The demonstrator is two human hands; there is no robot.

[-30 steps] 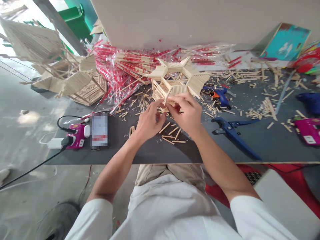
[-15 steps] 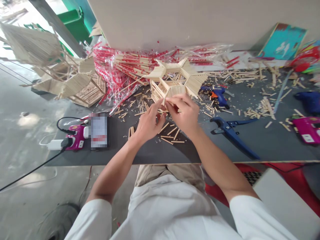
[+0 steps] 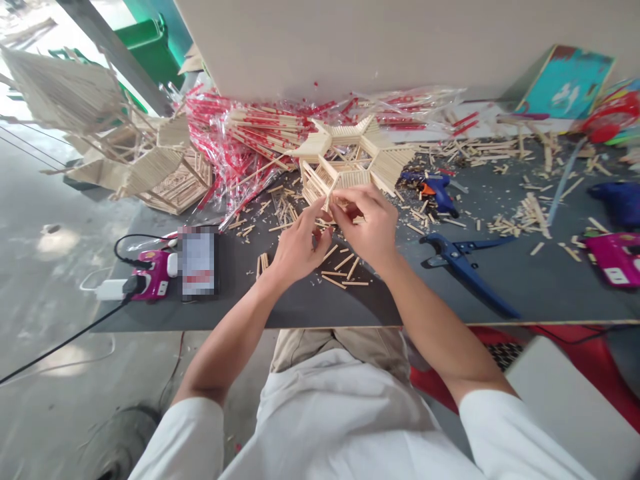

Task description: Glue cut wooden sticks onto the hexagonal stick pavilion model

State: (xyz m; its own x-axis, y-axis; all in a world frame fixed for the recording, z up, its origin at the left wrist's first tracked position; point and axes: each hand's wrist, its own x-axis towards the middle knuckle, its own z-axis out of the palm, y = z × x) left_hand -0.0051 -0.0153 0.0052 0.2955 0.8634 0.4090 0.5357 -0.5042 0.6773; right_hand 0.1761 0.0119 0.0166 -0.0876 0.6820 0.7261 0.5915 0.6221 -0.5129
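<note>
A hexagonal model built of thin pale wooden sticks [image 3: 350, 160] stands on the dark tabletop [image 3: 500, 293], its near corner by my fingers. My left hand [image 3: 299, 239] and my right hand [image 3: 363, 223] meet at that corner. Both pinch a thin wooden stick [image 3: 329, 200] against the model, and my fingers hide part of it. Several loose sticks [image 3: 340, 270] lie on the table just below my hands.
Bundles of sticks in red-printed plastic wrap [image 3: 240, 133] pile up behind the model. A blue glue gun [image 3: 435, 190] and blue pipe cutters [image 3: 463, 267] lie to the right. A blurred phone [image 3: 197, 260] and pink power strip [image 3: 153, 275] lie left. Large stick panels [image 3: 150, 160] rise far left.
The view has shifted slightly. Both hands stay at the model's near corner, with only small shifts of the fingers on the stick.
</note>
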